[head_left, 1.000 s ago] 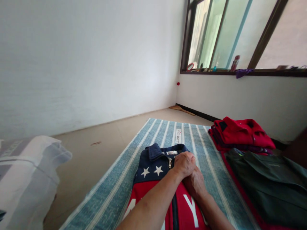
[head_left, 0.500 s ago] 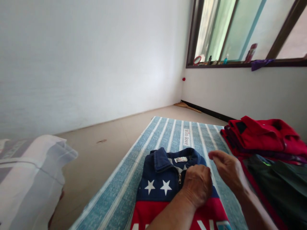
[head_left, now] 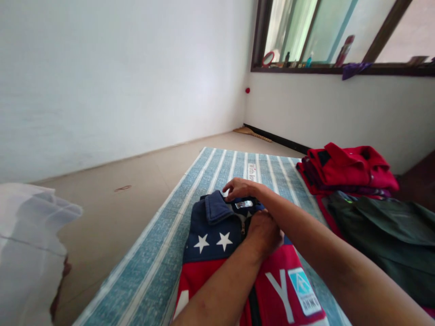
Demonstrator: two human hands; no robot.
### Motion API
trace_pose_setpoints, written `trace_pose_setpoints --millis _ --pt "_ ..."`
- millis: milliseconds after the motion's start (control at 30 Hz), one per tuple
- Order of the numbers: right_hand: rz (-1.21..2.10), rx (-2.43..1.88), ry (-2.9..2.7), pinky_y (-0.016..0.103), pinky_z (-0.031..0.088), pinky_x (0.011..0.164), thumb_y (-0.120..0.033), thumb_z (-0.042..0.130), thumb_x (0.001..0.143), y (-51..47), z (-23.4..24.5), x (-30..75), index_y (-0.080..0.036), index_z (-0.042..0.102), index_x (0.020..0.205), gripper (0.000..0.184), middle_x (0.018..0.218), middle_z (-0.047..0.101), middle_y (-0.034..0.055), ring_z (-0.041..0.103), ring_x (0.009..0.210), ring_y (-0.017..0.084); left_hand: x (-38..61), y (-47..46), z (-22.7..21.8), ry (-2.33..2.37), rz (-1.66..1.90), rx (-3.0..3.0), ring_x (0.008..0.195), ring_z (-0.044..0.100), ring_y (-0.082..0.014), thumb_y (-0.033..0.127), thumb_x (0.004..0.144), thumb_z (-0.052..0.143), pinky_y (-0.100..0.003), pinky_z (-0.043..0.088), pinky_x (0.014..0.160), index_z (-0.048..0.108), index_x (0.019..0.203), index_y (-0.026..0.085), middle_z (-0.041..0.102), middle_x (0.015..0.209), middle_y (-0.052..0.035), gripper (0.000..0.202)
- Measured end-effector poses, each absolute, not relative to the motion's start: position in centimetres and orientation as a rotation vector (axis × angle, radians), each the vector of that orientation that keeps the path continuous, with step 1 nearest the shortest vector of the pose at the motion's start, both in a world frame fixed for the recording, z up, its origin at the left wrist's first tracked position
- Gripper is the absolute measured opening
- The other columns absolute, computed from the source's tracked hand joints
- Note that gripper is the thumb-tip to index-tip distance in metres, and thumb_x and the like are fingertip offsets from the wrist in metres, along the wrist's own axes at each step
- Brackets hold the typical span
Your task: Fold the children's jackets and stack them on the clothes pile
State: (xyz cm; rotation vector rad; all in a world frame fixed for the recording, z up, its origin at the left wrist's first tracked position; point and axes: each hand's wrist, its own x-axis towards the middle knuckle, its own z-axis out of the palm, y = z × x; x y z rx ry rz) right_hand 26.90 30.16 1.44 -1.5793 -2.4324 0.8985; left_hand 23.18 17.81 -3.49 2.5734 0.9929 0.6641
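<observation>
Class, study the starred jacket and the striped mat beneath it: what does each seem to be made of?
The jacket looks like matte, thick sweatshirt knit, given its soft, rounded collar folds; its zipper pull has a metallic shine. The striped mat looks like matte woven fabric, with flecked threads; the exact fibre is unclear.

The jacket zipper point(head_left: 242, 227) was partly hidden under the left hand point(head_left: 264, 233); the hem was cut off below.

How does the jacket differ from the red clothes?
The jacket lies flat on the mat; the red clothes sit folded in a stack beside it. The jacket is navy and red with stars; the clothes are mostly red. The left hand and right hand touch only the jacket. Both show red.
</observation>
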Motion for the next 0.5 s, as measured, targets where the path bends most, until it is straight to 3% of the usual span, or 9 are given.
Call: trace_pose_setpoints --millis 100,367,500 --pt "0.933 -1.568 -2.459 0.019 0.046 0.068 -0.029 0.074 0.07 30.6 1.6 27.0 -0.02 0.072 0.11 0.041 0.097 0.073 0.0021 0.065 0.082 0.014 23.3 18.0 -3.5 0.893 0.564 2.668 0.098 0.064 -0.0365 0.007 0.079 0.047 -0.046 0.05 0.085 0.068 0.106 0.008 0.072 0.098 -0.0167 0.034" --pt "0.956 -1.569 -2.515 0.02 0.039 0.055 -0.018 0.074 0.065 31.2 2.6 25.3 -0.013 0.072 0.074 0.011 0.059 0.059 -0.0039 0.049 0.057 0.009 23.4 18.3 -3.9 0.884 0.526 2.743 0.098 0.065 -0.0344 0.013 0.083 0.052 -0.047 0.05 0.085 0.066 0.098 0.009 0.071 0.096 -0.0171 0.022" --pt "0.942 -1.606 -2.456 0.019 0.038 0.051 -0.019 0.07 0.072 31.3 3.4 25.2 -0.012 0.069 0.08 0.011 0.059 0.054 -0.0052 0.044 0.052 0.007 23.5 18.4 -3.8 0.893 0.495 2.76 0.097 0.066 -0.0333 0.012 0.082 0.051 -0.045 0.051 0.083 0.067 0.094 0.011 0.072 0.095 -0.0163 0.02"
